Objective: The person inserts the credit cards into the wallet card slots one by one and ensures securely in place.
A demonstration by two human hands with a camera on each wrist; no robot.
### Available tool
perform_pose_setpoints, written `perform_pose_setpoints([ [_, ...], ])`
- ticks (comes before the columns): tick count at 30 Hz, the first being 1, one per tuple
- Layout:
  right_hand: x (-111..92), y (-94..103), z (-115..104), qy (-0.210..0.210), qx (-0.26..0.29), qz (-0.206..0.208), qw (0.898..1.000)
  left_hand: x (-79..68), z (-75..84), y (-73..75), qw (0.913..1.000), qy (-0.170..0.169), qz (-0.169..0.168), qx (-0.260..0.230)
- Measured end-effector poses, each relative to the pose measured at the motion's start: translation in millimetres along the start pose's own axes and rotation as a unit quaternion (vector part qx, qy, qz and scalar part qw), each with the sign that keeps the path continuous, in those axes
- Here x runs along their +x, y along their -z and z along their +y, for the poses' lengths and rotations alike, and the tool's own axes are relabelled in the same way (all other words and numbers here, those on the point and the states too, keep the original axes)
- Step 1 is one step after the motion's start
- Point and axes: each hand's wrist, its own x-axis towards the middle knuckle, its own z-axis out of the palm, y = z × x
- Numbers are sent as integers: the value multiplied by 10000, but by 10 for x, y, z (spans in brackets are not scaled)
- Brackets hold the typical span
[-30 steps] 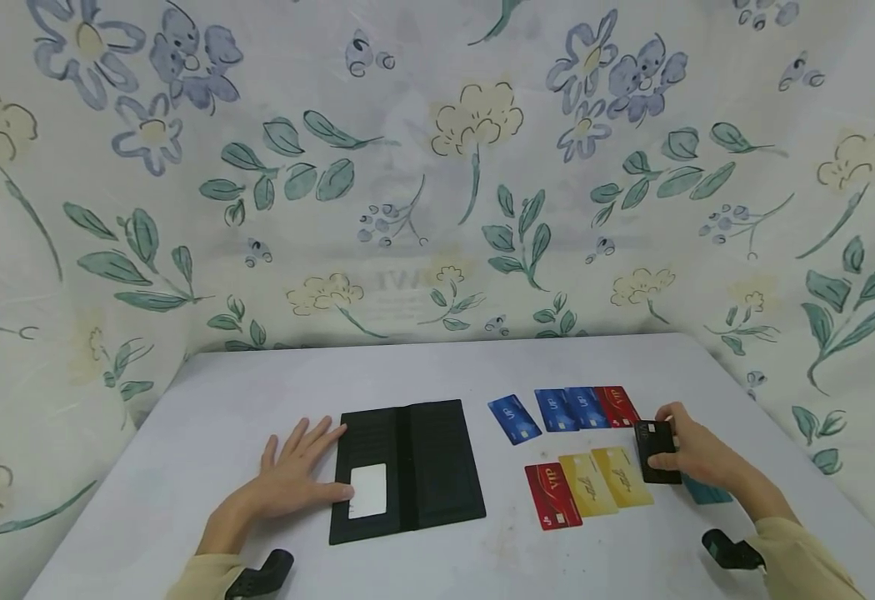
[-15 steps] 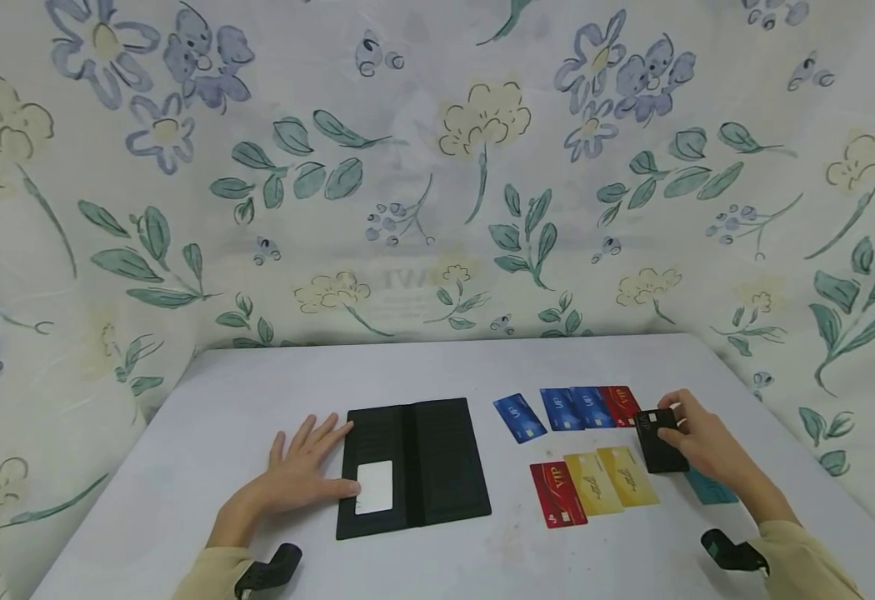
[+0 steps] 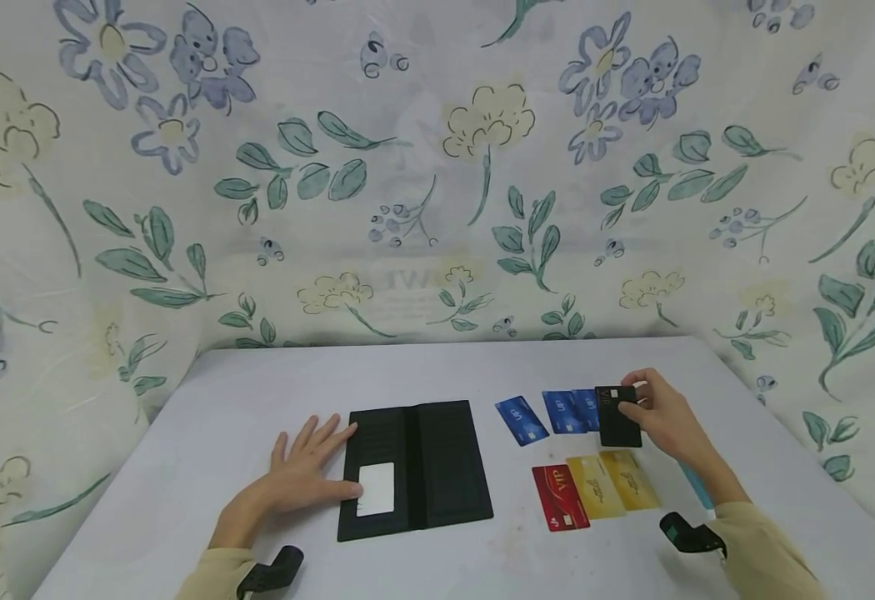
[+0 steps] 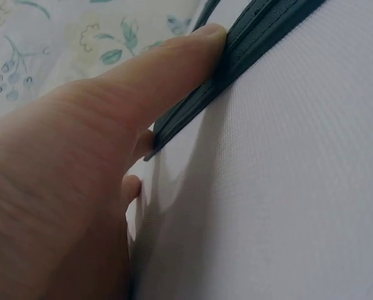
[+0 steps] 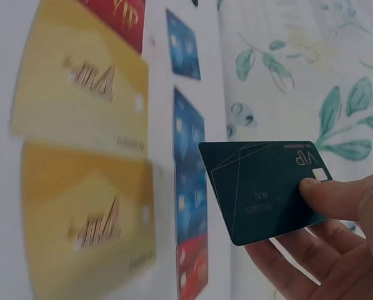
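My right hand (image 3: 666,421) pinches a black VIP card (image 3: 616,429) between thumb and fingers. In the right wrist view this card (image 5: 261,194) is held above the table, thumb on its face. Behind it in the head view, the far row's red card is covered; the right wrist view shows that red card (image 5: 193,269) beside two overlapping blue cards (image 5: 189,200). An unfolded black wallet (image 3: 452,467) lies on the table, a white insert (image 3: 376,489) in its left half. My left hand (image 3: 291,479) rests on the wallet's left edge, fingers spread and thumb touching it.
Two yellow cards (image 3: 595,487) and a red VIP card (image 3: 561,498) form a nearer row. Another blue card (image 3: 522,421) lies tilted, apart from the blue pair. A teal card (image 3: 696,483) is partly hidden under my right forearm. Floral cloth (image 3: 407,208) hangs behind the white table (image 3: 272,375).
The right hand has lifted the black card from beside the teal card and carried it left and away from me, over the far row. The left hand stays at the wallet.
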Motion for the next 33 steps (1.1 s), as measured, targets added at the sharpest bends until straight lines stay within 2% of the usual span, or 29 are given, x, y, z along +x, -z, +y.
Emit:
perform_pose_setpoints([
  [4,89,-157,-234,-103,237,50,9997,-12,7,6,10000,-11,-21,-8],
  [16,312,-686,-907,423,1097,-166,9929,-25,33,30,9995,-262,-76,-135],
  [24,360,-1007,-1194,660,1230,-213,9900,-18,32,28,9987,-319,-114,-368],
  [33,375,-1370,-1380,832,1630,-284,9827,-14,1,26,9993,-188,-136,-280],
])
